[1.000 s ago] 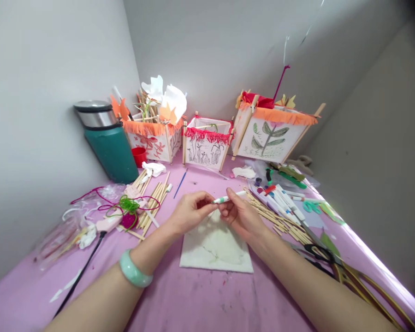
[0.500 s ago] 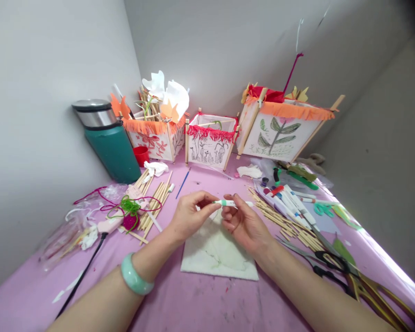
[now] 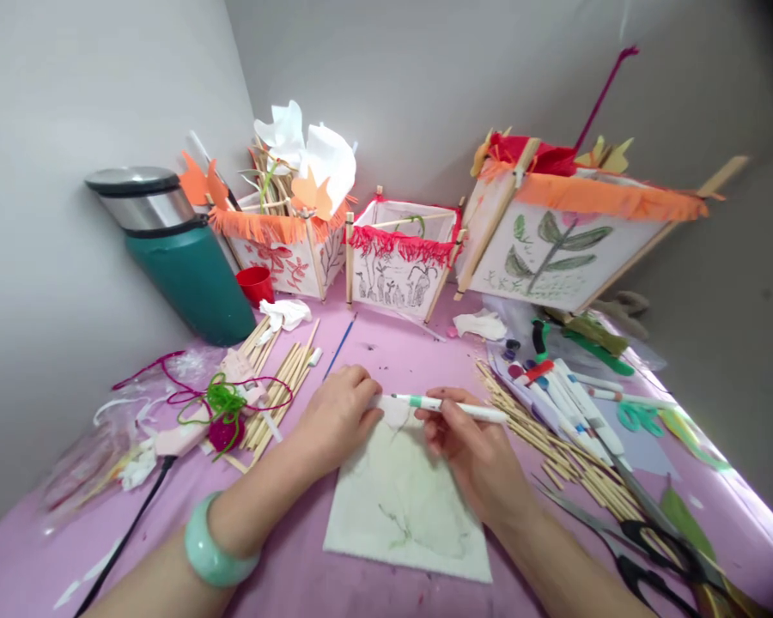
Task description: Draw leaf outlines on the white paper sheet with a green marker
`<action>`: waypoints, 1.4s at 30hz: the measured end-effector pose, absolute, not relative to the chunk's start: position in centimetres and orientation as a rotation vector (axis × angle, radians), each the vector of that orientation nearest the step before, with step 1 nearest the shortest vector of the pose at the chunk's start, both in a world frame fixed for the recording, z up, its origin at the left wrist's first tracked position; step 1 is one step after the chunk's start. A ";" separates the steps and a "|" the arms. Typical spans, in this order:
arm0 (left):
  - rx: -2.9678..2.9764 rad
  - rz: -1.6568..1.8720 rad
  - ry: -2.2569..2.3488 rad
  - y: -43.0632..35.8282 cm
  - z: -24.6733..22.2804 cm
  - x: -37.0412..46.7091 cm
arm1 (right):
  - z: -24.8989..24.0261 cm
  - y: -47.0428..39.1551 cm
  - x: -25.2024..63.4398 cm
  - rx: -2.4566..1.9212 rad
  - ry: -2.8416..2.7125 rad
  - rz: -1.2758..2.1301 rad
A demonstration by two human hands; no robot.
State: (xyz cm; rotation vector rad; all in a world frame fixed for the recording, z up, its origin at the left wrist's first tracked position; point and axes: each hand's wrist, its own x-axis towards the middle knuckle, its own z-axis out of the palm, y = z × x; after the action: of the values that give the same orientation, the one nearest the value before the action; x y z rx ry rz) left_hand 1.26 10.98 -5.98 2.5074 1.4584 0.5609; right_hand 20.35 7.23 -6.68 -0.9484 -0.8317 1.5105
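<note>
Between the fingers of my right hand [image 3: 477,438] is a white marker [image 3: 470,408] with a green band, its dark tip bare and pointing left. My left hand [image 3: 344,419] is closed, with its fingertips near the upper left of a pale cloth-like sheet [image 3: 418,506]; what its fingers hold, if anything, is hidden. The sheet lies flat on the pink table [image 3: 283,549] and bears a faint sketch of stems and leaves. The marker's tip hovers just above the sheet's top edge, a little right of my left fingers.
Three decorated paper boxes [image 3: 396,279] stand at the back. A green bottle [image 3: 190,275] and red cup [image 3: 255,285] are back left, with sticks [image 3: 283,395] and yarn [image 3: 225,399] nearer. On the right lie more sticks [image 3: 547,438], markers [image 3: 576,403] and scissors [image 3: 657,549].
My left hand has come away from the marker and moved down to the left, and the tip now shows bare. The view has shifted closer to the sheet.
</note>
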 end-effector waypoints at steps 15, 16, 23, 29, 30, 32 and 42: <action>2.692 0.283 1.517 11.9 -6.3 1.2 | -7.7 5.3 22.9 -1.415 -1.268 0.788; 2.693 0.294 1.516 12.0 -6.3 1.2 | -7.8 5.1 23.0 -1.394 -1.332 0.780; 2.701 0.495 1.523 11.7 -6.4 1.3 | -7.8 5.0 23.2 -1.329 -1.578 0.613; 2.722 0.637 1.266 11.7 -6.7 1.1 | -7.9 4.9 23.0 -1.200 -1.707 0.453; 2.725 0.623 1.252 11.7 -6.8 1.1 | -7.9 5.0 22.9 -1.172 -1.743 0.431; 2.725 0.607 1.249 11.7 -6.9 1.1 | -7.9 5.1 22.9 -1.138 -1.795 0.397; 2.734 0.554 1.273 11.5 -6.5 1.3 | -8.2 5.7 23.8 -1.080 -2.075 0.135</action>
State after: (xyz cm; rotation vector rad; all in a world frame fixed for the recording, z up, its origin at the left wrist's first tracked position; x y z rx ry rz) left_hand 1.26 11.50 -6.54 2.7338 1.2730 0.5541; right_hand 23.82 5.66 -8.25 -1.0796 -2.0751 0.1355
